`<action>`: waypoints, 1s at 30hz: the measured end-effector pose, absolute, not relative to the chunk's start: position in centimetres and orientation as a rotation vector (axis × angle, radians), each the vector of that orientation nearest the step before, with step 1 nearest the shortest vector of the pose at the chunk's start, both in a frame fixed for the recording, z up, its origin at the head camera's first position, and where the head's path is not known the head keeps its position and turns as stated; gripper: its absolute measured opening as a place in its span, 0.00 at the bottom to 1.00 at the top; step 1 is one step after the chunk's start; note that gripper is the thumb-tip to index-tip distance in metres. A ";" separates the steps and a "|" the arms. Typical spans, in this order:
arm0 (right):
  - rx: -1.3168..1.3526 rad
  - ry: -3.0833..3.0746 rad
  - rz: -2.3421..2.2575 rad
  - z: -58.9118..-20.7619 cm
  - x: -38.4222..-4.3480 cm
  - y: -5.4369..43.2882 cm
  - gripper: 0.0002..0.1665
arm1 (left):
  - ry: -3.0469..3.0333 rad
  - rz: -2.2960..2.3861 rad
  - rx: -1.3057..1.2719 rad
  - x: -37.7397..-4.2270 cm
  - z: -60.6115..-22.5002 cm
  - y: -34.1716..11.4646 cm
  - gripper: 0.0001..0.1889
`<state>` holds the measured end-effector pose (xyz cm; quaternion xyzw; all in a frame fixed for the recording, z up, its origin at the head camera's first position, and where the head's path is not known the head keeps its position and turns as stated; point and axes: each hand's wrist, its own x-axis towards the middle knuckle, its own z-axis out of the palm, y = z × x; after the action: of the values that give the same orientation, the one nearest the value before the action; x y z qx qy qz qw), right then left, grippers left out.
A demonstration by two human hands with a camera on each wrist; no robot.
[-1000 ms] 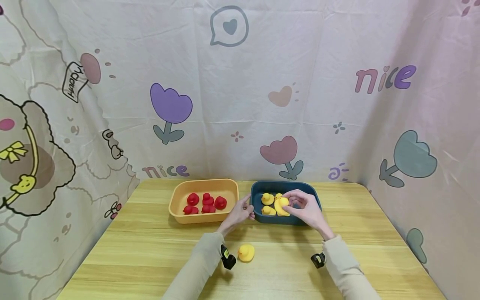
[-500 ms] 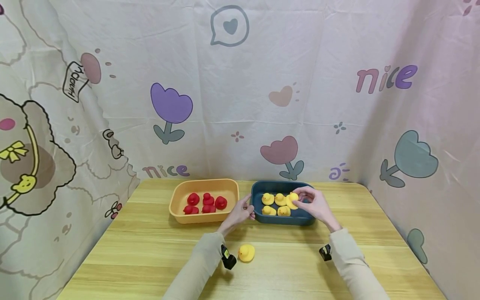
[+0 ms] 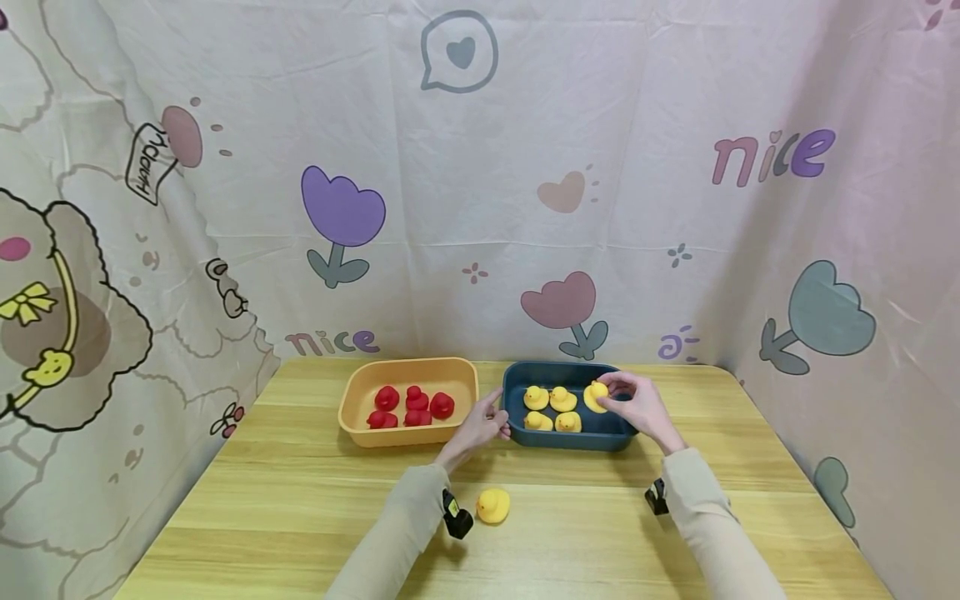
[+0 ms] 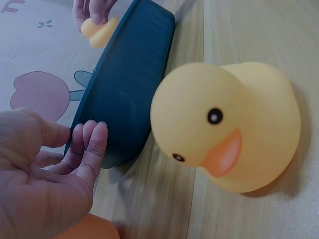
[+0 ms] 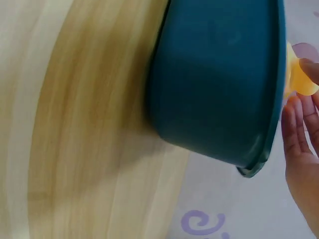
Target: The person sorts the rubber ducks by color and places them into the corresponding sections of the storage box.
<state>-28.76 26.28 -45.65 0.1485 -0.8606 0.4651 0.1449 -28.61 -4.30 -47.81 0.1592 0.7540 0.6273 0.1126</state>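
My right hand (image 3: 637,407) pinches a yellow rubber duck (image 3: 596,395) between thumb and fingers, over the right part of the dark blue bin (image 3: 566,442). In the right wrist view the bin's wall (image 5: 219,74) hides part of that duck. My left hand (image 3: 478,425) grips the bin's left end; in the left wrist view its thumb and fingers pinch the rim. Several other yellow ducks (image 3: 537,397) stand in two rows in the bin's left part. One more yellow duck (image 3: 492,506) sits on the table beside my left wrist, large in the left wrist view.
Left of the blue bin stands an orange bin (image 3: 360,437) holding several red rubber ducks (image 3: 442,406). Both bins are near the back edge of the wooden table (image 3: 300,517). A printed cloth (image 3: 465,167) hangs behind and at the sides.
My right hand has moved right with the duck in it, from above the other ducks to the bin's right part. My left hand stays at the bin's left end.
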 end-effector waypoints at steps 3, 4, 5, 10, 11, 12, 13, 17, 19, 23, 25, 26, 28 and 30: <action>0.407 -2.502 1.273 -45.9 -29.2 26.5 0.17 | 2.222 1.840 0.463 -29.1 -48.5 -4.2 0.33; 0.398 -2.507 1.258 -46.0 -29.3 26.5 0.17 | 2.223 1.839 0.459 -29.1 -48.6 -4.2 0.33; 0.391 -2.514 1.248 -46.1 -29.5 26.6 0.17 | 2.223 1.839 0.458 -29.2 -48.7 -4.2 0.33; 0.363 -2.546 1.203 -46.5 -30.3 26.8 0.16 | 2.227 1.827 0.450 -29.2 -48.7 -4.3 0.33; 0.363 -2.550 1.195 -46.6 -30.4 26.9 0.16 | 2.229 1.824 0.451 -29.2 -48.7 -4.3 0.33; 0.362 -2.555 1.189 -46.7 -30.6 26.9 0.16 | 2.230 1.824 0.448 -29.1 -48.7 -4.3 0.33; 0.365 -2.559 1.186 -46.7 -30.7 26.9 0.15 | 2.232 1.822 0.451 -29.1 -48.6 -4.3 0.33; 0.383 -2.591 1.158 -46.8 -31.1 26.9 0.15 | 2.229 1.830 0.450 -29.0 -48.6 -4.3 0.32; 0.391 -2.607 1.141 -46.7 -31.3 26.9 0.14 | 2.229 1.833 0.453 -29.0 -48.6 -4.3 0.32; 0.409 -2.641 1.110 -46.6 -31.4 26.9 0.14 | 2.227 1.842 0.451 -29.0 -48.6 -4.2 0.32; 0.421 -2.660 1.101 -46.5 -31.6 27.0 0.14 | 2.226 1.845 0.450 -29.0 -48.7 -4.2 0.32; 0.430 -2.669 1.094 -46.5 -31.6 27.0 0.14 | 2.226 1.846 0.446 -29.0 -48.7 -4.2 0.32; 0.442 -2.685 1.080 -46.5 -31.8 27.0 0.13 | 2.227 1.845 0.441 -29.0 -48.6 -4.2 0.32; 0.447 -2.697 1.075 -46.5 -32.0 26.9 0.13 | 2.225 1.846 0.438 -29.0 -48.6 -4.2 0.32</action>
<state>-32.01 26.92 -46.50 0.1513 -0.9133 0.3642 0.1019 -28.97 -4.22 -48.61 0.1488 0.7564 0.6277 0.1084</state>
